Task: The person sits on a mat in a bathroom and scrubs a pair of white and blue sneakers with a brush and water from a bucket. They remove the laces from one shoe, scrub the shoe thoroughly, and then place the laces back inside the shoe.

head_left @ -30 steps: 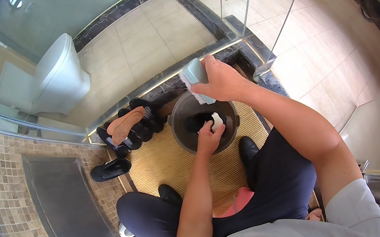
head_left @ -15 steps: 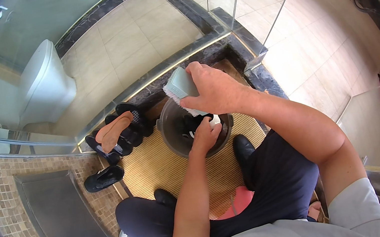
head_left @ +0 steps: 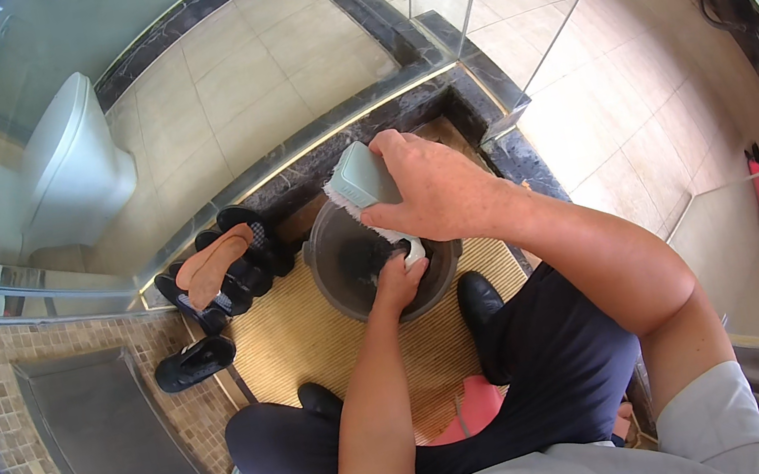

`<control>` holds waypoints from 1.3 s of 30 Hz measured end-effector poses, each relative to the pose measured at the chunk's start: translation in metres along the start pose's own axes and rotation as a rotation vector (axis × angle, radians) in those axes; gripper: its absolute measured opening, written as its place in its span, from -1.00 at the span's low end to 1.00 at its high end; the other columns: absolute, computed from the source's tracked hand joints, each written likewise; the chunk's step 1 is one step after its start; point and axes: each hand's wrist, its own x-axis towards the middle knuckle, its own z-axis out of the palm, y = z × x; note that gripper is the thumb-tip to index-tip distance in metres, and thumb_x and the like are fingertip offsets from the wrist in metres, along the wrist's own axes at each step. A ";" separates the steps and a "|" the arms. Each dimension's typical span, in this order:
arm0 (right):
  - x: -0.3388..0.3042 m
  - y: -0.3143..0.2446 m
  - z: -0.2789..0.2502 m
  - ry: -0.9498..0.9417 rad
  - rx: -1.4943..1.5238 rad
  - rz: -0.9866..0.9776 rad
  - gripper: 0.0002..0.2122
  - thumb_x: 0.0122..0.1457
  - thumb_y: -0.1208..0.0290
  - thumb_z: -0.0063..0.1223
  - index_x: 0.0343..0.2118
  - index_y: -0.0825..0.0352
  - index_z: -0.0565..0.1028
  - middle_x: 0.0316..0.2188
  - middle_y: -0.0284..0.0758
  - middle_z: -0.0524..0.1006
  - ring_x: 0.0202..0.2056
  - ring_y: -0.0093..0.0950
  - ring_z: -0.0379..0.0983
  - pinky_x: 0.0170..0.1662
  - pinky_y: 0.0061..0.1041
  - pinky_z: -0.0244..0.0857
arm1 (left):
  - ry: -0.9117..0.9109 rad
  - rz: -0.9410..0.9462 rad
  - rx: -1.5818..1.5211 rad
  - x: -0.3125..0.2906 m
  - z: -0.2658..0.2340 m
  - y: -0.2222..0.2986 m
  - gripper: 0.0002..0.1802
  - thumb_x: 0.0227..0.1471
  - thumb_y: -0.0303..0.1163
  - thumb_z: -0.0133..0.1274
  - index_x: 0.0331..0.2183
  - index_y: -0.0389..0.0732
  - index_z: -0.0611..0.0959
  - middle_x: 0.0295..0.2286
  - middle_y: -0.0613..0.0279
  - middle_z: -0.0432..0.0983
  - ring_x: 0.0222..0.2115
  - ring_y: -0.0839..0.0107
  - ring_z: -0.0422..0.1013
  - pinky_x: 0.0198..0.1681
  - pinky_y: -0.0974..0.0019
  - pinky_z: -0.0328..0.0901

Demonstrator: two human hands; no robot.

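Observation:
My right hand (head_left: 436,181) grips a pale grey-green scrubbing brush (head_left: 358,175), its white bristles facing down and left over the bucket's rim. Below it, my left hand (head_left: 400,284) is closed on a black shoe with a white sole (head_left: 416,251), held inside the grey bucket (head_left: 331,281). The brush and my right hand cover part of the shoe, so its full shape is hidden. The dark inside of the bucket shows beside my left fingers. The bucket stands between my feet on a ribbed yellowish mat (head_left: 282,346).
Several black shoes (head_left: 245,281) line the mat's left side, with tan insoles (head_left: 220,265) lying on top. Another black shoe (head_left: 196,364) lies nearer. A dark stone ledge (head_left: 332,139) borders the far side; glass panels (head_left: 554,18) rise at right. A pink object (head_left: 476,408) lies beneath my legs.
The shoe in my left hand has turned and sits lower in the bucket, with less of its black part showing. The brush stays nearly in place. My view has shifted slightly.

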 end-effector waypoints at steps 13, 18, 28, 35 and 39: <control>0.001 -0.002 0.004 0.046 0.031 -0.061 -0.39 0.02 0.14 0.33 -0.12 0.62 0.36 -0.19 0.16 0.54 -0.13 0.01 0.55 -0.07 -0.18 0.47 | 0.183 0.004 -0.522 -0.011 -0.031 0.079 -0.74 0.25 -0.28 0.09 -0.23 -0.30 0.66 -0.35 0.36 0.60 -0.37 0.56 0.40 -0.21 0.36 0.33; 0.002 -0.005 0.009 0.070 0.017 -0.068 -0.39 0.02 0.12 0.34 -0.13 0.62 0.36 -0.18 0.15 0.54 -0.12 0.00 0.56 -0.06 -0.20 0.47 | 0.433 -0.143 -1.034 -0.021 -0.094 0.075 -0.64 0.29 -0.09 0.03 -0.07 -0.16 0.59 -0.18 0.31 0.59 -0.18 0.39 0.49 -0.12 0.22 0.37; 0.005 -0.009 0.010 0.138 0.147 0.028 -0.38 -0.05 0.08 0.28 -0.18 0.67 0.41 -0.21 0.17 0.56 -0.14 0.06 0.55 -0.05 -0.19 0.44 | 0.670 -0.071 -1.783 -0.060 -0.133 0.058 -0.43 0.37 0.06 -0.29 0.13 -0.14 0.48 0.14 0.15 0.42 0.17 0.04 0.30 0.26 -0.20 0.18; 0.010 0.006 0.028 -0.115 0.518 0.460 -0.22 -0.05 0.01 0.25 0.07 0.66 0.40 -0.02 0.13 0.52 0.02 -0.06 0.50 0.02 -0.07 0.40 | 0.751 0.056 -2.028 -0.057 -0.143 0.045 -0.52 0.35 -0.11 -0.25 0.08 -0.17 0.54 0.09 0.06 0.48 0.13 0.04 0.37 0.21 -0.18 0.26; 0.012 -0.007 0.025 -0.368 1.013 0.566 -0.37 0.05 0.01 0.18 0.07 0.43 0.44 -0.08 -0.05 0.54 -0.09 -0.12 0.51 -0.10 0.18 0.42 | 0.703 0.090 -2.167 -0.049 -0.148 0.013 -0.54 0.34 -0.10 -0.25 0.02 -0.17 0.57 0.03 0.08 0.52 0.09 0.06 0.40 0.20 -0.17 0.28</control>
